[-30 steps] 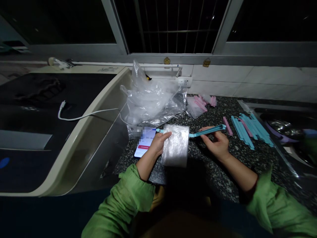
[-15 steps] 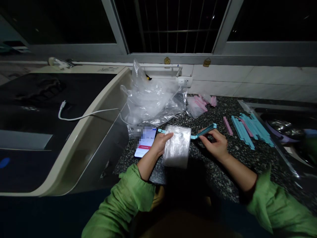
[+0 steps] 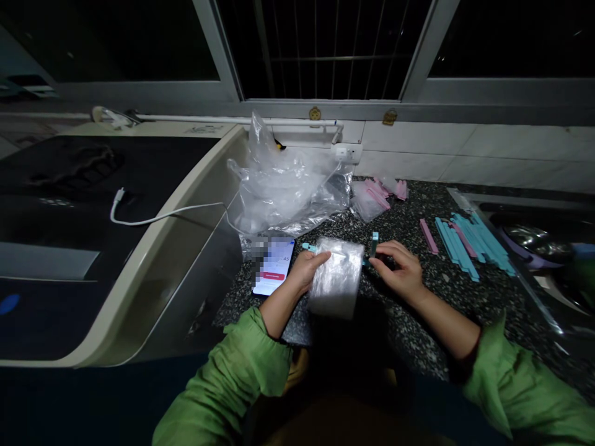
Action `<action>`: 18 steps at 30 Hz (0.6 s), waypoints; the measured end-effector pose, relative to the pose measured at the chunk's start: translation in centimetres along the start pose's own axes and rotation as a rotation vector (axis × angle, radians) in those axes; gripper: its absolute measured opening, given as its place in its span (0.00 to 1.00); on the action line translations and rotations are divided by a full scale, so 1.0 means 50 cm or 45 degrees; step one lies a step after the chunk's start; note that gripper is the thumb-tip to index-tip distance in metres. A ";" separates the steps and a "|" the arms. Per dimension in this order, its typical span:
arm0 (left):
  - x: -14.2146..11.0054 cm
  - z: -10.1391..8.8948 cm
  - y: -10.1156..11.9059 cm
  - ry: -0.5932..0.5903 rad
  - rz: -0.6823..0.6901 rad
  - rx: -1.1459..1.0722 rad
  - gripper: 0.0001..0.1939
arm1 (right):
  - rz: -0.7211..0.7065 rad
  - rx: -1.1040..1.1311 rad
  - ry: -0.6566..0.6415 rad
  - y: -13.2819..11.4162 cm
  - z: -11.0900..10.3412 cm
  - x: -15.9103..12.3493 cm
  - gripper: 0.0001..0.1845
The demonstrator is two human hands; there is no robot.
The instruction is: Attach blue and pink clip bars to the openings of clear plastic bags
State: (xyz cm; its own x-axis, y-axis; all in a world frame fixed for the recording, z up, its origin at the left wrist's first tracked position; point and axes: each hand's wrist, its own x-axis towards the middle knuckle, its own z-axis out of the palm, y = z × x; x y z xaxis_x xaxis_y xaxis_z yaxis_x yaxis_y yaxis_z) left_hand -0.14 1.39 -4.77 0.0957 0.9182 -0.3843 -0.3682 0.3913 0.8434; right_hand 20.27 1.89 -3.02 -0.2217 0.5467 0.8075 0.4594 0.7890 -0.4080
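Clear packet and blue clip between both hands

Your left hand [image 3: 307, 272] is clamped on the clear packet [image 3: 335, 286], thumb across its face, above the front edge of the countertop [image 3: 403, 215]. The blue clip [image 3: 374, 244] crosses the packet's upper part and sticks out at both sides, its right-hand arm folded upward. Your right hand [image 3: 402, 270] has thumb and fingers pinched together on that arm. The phone [image 3: 275, 266] lies beside your left hand, towards the left edge. Crumpled plastic [image 3: 288, 186] fills the back left corner; loose blue strips [image 3: 483, 245] lie towards the right edge.
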 end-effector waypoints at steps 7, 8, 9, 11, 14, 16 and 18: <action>0.005 -0.002 -0.009 -0.021 0.030 0.071 0.19 | 0.042 -0.023 -0.095 -0.004 0.004 -0.001 0.03; 0.005 -0.002 -0.010 -0.022 0.032 0.079 0.19 | 0.035 -0.023 -0.101 -0.004 0.004 -0.001 0.02; 0.005 -0.002 -0.011 -0.024 0.034 0.086 0.20 | 0.028 -0.023 -0.105 -0.003 0.005 -0.002 0.02; 0.004 -0.002 -0.011 -0.028 0.044 0.105 0.20 | 0.015 -0.032 -0.110 -0.001 0.007 -0.003 0.03; 0.001 0.001 -0.008 -0.017 0.056 0.144 0.19 | -0.009 -0.057 -0.116 0.001 0.010 -0.004 0.03; -0.001 0.004 -0.005 -0.003 0.054 0.153 0.19 | -0.037 -0.062 -0.120 0.001 0.011 -0.005 0.04; -0.002 0.006 -0.004 0.004 0.049 0.145 0.19 | -0.062 -0.057 -0.125 0.000 0.012 -0.004 0.04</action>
State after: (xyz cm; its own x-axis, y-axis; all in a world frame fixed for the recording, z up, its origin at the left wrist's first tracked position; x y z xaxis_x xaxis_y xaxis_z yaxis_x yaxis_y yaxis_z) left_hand 0.21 1.25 -4.78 0.0809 0.9325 -0.3519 -0.2639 0.3605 0.8946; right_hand 19.79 1.93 -3.46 -0.3269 0.5343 0.7795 0.4833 0.8033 -0.3480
